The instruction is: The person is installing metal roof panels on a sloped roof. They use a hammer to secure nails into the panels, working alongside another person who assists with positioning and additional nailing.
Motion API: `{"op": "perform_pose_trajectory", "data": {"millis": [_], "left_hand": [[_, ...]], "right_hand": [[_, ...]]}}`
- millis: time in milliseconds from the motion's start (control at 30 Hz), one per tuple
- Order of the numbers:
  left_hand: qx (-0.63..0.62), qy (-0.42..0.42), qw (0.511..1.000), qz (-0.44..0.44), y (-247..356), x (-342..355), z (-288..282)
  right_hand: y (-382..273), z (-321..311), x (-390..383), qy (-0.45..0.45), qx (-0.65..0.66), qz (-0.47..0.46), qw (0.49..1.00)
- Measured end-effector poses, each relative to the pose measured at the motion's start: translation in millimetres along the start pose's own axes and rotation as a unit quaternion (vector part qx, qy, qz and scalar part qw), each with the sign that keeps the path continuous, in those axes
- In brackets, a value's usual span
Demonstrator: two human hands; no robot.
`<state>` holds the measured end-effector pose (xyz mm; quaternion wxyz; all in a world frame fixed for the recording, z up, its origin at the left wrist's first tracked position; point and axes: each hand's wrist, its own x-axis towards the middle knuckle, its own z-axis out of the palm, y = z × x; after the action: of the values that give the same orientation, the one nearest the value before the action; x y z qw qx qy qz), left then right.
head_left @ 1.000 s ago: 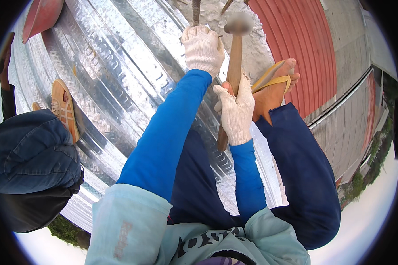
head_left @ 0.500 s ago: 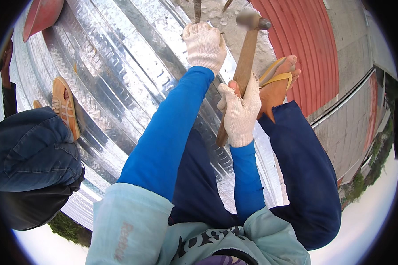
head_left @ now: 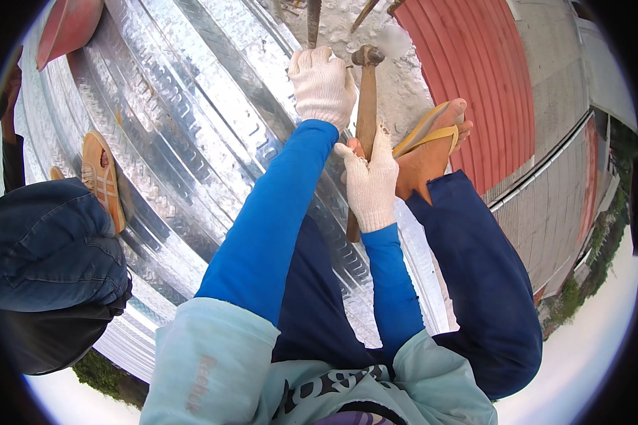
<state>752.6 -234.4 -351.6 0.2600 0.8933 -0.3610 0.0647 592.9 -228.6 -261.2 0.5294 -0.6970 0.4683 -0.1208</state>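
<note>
My left hand (head_left: 323, 88), in a cream knitted glove, is closed in a fist over the edge of the ribbed metal decking (head_left: 213, 106). A small dark tip shows beside its fingers, but what they grip is hidden. Just beyond the knuckles a rusty steel bar (head_left: 313, 25) meets or passes behind the fist. My right hand (head_left: 373, 180), also gloved, is wrapped round the wooden handle of a hammer (head_left: 366, 106). The hammer's head is just to the right of my left fist, above rough concrete (head_left: 400, 81).
Another person (head_left: 53, 248) in jeans crouches at the left, a tan shoe (head_left: 102, 177) on the decking. A red plastic container (head_left: 67, 32) lies at the far left. My sandalled foot (head_left: 432, 149) is near red corrugated roofing (head_left: 475, 78). Another bar (head_left: 364, 15) slants at the top.
The hammer has come left, its head now closer to my left fist and its handle more upright. My left fist sits slightly lower in the picture, still closed.
</note>
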Motion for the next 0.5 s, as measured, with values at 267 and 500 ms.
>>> {"op": "perform_pose_trajectory", "data": {"millis": [267,500], "left_hand": [[-0.01,0.028,1.0,0.006,-1.8,-2.5,0.0],[0.001,0.018,1.0,0.002,2.2,0.2,-1.5]], "right_hand": [[-22.7,-8.7,-8.5,-0.002,0.145,0.078,0.986],[-13.7,0.4,8.8,0.03,0.165,0.114,0.979]]}}
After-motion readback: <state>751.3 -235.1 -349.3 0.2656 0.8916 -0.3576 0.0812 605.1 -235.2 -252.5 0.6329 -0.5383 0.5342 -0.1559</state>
